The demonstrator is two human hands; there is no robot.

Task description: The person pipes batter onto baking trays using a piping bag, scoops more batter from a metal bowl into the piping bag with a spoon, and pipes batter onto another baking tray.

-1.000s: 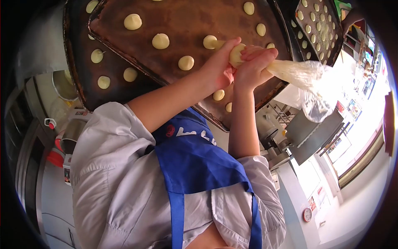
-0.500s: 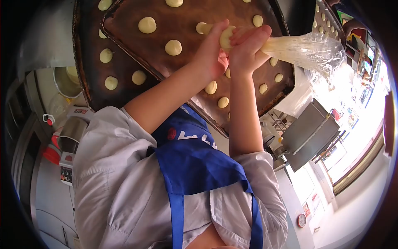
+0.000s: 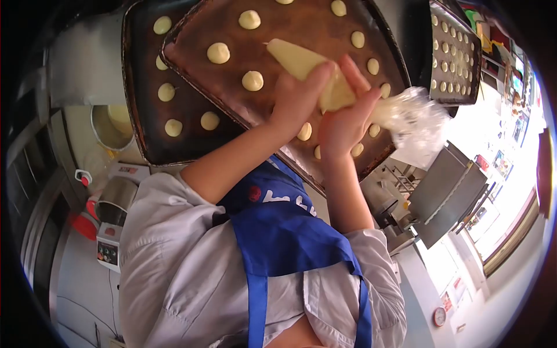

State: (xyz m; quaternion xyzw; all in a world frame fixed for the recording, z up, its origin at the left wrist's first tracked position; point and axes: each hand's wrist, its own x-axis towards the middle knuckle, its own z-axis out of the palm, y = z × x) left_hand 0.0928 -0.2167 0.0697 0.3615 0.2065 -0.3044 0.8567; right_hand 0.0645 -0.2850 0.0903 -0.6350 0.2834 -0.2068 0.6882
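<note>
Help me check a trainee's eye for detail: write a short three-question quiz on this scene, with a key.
1. Multiple choice: where the dark metal tray on the left and the brown metal tray in the middle overlap, which lies on top?
A) the left one
B) the middle one

2. True or false: in the picture, the narrow tip of the clear plastic piping bag, which holds a pale yellow filling, is nearer the left hand than the right hand.

3. Fill in the colour: over a pale grey fabric shirt, the person wears a ____ cloth apron.

Key: 1. B; 2. True; 3. blue
</note>
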